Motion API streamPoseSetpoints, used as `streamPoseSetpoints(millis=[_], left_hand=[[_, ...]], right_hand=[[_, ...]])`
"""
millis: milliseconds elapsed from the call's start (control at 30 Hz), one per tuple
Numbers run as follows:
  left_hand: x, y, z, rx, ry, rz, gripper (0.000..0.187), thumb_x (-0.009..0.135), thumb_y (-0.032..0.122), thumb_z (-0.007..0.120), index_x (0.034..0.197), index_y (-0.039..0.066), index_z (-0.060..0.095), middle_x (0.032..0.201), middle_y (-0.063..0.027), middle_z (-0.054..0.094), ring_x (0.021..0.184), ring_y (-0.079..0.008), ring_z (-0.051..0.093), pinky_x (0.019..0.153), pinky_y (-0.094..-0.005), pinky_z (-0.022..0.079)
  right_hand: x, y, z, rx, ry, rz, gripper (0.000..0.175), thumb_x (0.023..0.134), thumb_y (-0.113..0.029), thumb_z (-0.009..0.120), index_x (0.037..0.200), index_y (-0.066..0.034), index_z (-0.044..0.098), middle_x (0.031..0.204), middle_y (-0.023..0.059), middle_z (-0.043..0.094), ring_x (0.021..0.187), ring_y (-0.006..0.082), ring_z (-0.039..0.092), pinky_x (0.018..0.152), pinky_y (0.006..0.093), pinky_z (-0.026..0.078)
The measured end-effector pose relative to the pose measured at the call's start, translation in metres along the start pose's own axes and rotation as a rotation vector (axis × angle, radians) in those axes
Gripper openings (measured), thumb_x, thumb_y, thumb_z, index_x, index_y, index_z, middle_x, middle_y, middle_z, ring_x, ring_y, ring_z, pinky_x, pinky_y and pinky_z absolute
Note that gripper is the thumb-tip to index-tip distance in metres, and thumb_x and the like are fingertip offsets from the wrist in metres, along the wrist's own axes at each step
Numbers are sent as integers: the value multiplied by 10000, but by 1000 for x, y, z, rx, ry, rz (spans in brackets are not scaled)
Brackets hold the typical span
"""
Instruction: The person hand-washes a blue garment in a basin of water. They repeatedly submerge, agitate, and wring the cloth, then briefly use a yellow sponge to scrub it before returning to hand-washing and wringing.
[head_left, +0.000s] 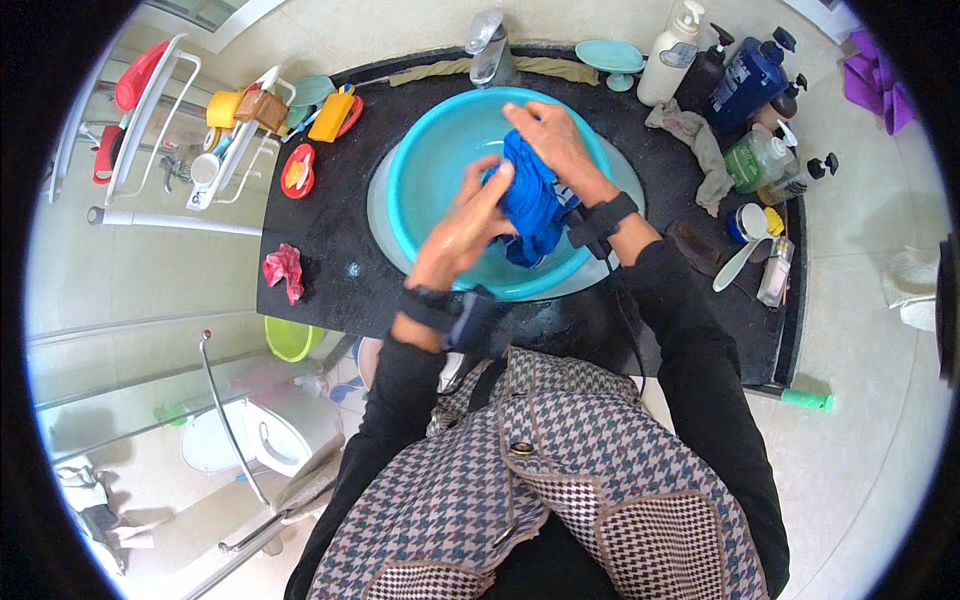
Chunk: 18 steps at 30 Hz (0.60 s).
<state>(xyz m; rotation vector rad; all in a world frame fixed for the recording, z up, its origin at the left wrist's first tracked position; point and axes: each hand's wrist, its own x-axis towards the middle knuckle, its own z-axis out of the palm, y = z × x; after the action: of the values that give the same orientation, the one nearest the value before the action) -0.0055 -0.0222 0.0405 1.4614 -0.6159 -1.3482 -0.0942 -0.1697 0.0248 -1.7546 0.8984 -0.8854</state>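
A wet, bunched blue cloth (529, 202) with a few white marks is between my two hands, over a turquoise plastic basin (409, 172). My left hand (469, 225) grips its left side, thumb up and fingers partly behind the fabric. On the upper right, my right hand (551, 142) lies against the cloth with bent fingers; its hold is partly hidden. The basin rests in the white washbasin (379, 202) below a chrome faucet (491, 49). Dark straps circle both wrists.
Several pump bottles (750, 82) and a grey rag (697, 150) stand or lie on the right of the black countertop (570, 330). To the left are a red dish (298, 171), a pink cloth (283, 272) and a wire rack (240, 150). A cable (626, 322) hangs by my right wrist.
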Motion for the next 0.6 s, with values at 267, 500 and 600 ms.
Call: streamPoseSetpoints(millis=[267,500,600], left_hand=[[-6,-3,-30,436,159,323,525,807,250,685,1264,51,520,950,-63,641,860,-184,590,794,-332,486],[-83,13,-79,-145,143,461,392,912,204,552,1253,13,523,1147,-162,639,1055,-233,604,947,-381,461],[-107,18,-87,-134,172,524,451,897,345,600,1217,40,510,1175,-212,605,1086,-285,594,902,-434,493]], right_hand=[[-19,-40,-6,214,-544,-252,377,933,-371,583,1134,-52,589,1038,45,604,920,121,561,794,275,465],[-5,58,-40,-441,-768,-96,529,794,-284,691,1221,-10,541,1186,183,591,1069,309,576,911,395,462],[-34,95,-18,-475,-864,-173,533,747,-230,715,1203,-9,551,1175,201,583,1090,354,559,915,420,457]])
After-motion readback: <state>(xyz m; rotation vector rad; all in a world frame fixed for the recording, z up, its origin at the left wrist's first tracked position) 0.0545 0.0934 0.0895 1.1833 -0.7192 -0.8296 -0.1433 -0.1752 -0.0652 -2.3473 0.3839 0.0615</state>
